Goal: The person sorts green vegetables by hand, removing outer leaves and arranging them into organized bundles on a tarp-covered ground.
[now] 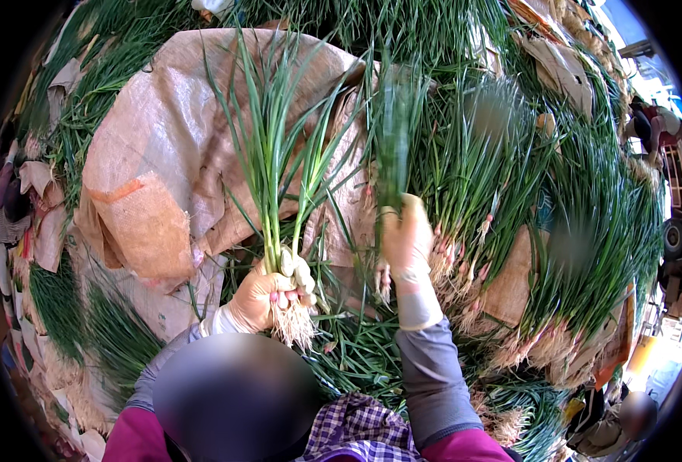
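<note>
Head view: at the near lower edge, a dark rounded shape [237,396], blurred, hides most of the left forearm. A purple checked cloth [356,423] lies to its right.
Left hand [253,302]: gloved, clamped on the first bunch [270,181] of long green leaves, just above its roots [291,327]. The low grip probably gathers the base ends and leaves the foliage free.
White lumps [298,269]: at the fingers of this hand; glove or separate item, cannot tell.
Right hand [408,242]: gloved, apparently closed around the second bunch [392,131]. The leaves above are blurred; exact finger contact is not readable.
Loose leaves [364,346]: strewn below and between the hands; they could snag hanging roots.
Woven sheet [171,92]: crumpled beyond the left hand, probably as an underlay; its raised folds take up the space there.
Plant rows [449,177]: right of the right hand, roots toward the person and leaves away, presumably so the base ends face the reach.
Tan sacking piece [512,281]: among the rows, covering part of them.
Rear greens [433,23]: massed behind the sheet.
Far right edge: another person [660,127] and a wheel [673,237], well apart from the hands.
</note>
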